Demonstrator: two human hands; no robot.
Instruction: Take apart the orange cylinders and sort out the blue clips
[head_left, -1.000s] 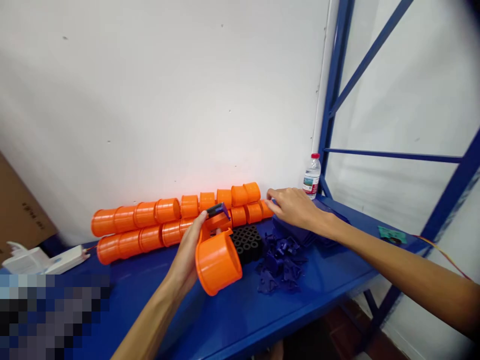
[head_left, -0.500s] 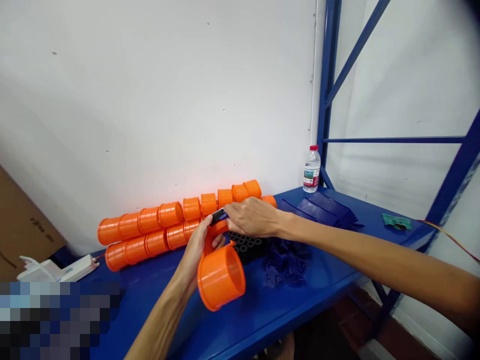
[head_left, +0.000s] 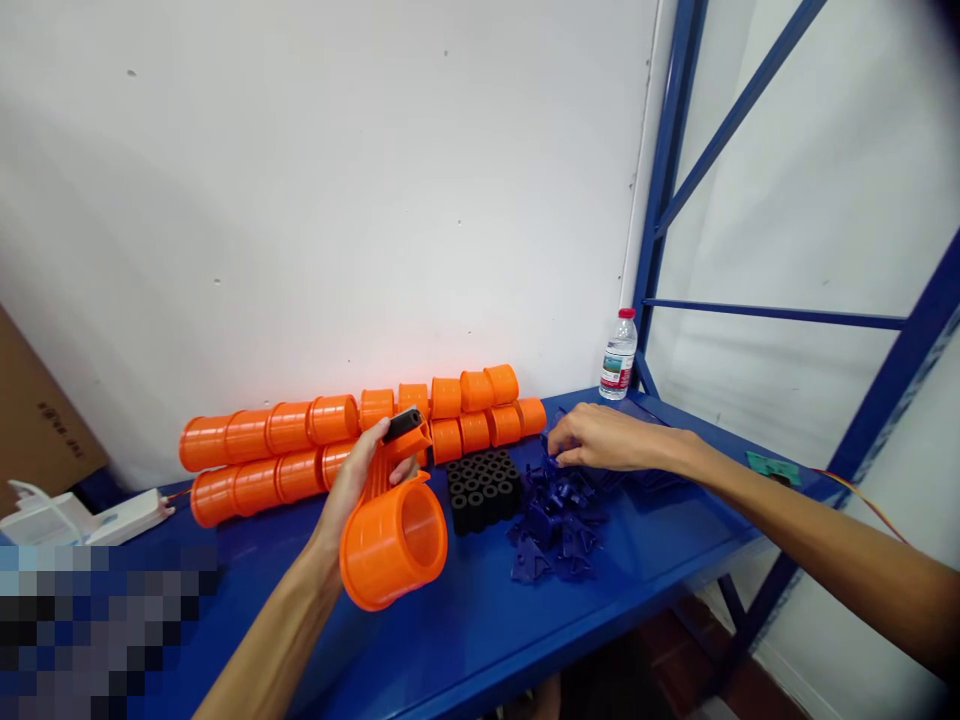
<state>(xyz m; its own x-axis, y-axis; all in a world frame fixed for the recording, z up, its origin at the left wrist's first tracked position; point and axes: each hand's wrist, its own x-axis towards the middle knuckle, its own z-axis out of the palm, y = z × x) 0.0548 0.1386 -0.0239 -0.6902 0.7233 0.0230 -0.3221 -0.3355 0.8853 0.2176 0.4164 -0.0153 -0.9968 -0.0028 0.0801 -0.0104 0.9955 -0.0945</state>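
Observation:
My left hand (head_left: 360,465) is wrapped round the handle of an orange cup-shaped part (head_left: 394,545), whose open end faces right. A black foam tube (head_left: 403,424) lies along the top of that handle, under my left thumb. Further right, my right hand (head_left: 589,436) is over the back of a pile of small dark blue plastic pieces (head_left: 559,525), its fingers bent downward and pressed together. Whatever its fingertips pinch is too small and hidden to name. Between my hands a block of upright black foam tubes (head_left: 484,490) stands on the blue table (head_left: 465,620).
Two rows of orange cups (head_left: 247,440) lie along the wall. Dark blue flat sheets (head_left: 652,480) are behind my right wrist. A water bottle (head_left: 619,355) stands at the back corner, a green packet (head_left: 772,467) at right, a white power strip (head_left: 127,515) at left.
My right hand has left the black tube at the handle and moved right to the blue pieces. My left hand, with the orange part, has shifted left in view.

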